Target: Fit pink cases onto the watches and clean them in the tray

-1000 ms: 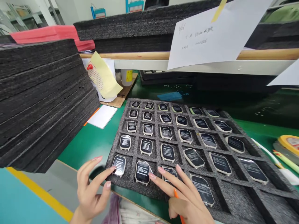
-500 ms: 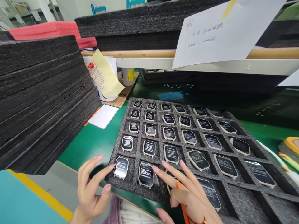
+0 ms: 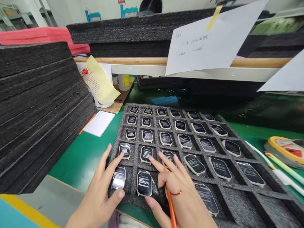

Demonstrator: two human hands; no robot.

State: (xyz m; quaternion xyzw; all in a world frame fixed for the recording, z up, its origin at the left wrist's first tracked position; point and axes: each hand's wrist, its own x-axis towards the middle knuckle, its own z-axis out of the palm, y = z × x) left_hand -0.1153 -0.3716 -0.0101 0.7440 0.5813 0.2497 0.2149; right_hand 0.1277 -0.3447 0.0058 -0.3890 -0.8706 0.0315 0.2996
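Observation:
A dark grey foam tray (image 3: pixel 137 139) holds rows of smartwatches without straps, most screens showing small white text. My left hand (image 3: pixel 98 190) has its fingers spread at the tray's left edge. Its index fingertip is on a watch (image 3: pixel 124 148) in the second row from the front, and its thumb is beside the front-left watch (image 3: pixel 118 178). My right hand (image 3: pixel 180 190) keeps a thin orange stick (image 3: pixel 171 205), like a pen, against the palm. Its index fingertip meets another watch (image 3: pixel 146 153), while the thumb is near a front-row watch (image 3: pixel 144 183) with clear film at its side.
Tall stacks of black foam (image 3: pixel 38 110) rise at the left. A shelf (image 3: pixel 142 69) with more foam and a hanging handwritten sheet (image 3: pixel 209 41) spans the back. A white pad (image 3: pixel 99 123) lies left of the tray; tape rolls (image 3: pixel 285 148) are at the right.
Both hands have moved from the front row of watches up to the second row, index fingers now on those screens. The view has shifted slightly; the orange stick stays in my right hand.

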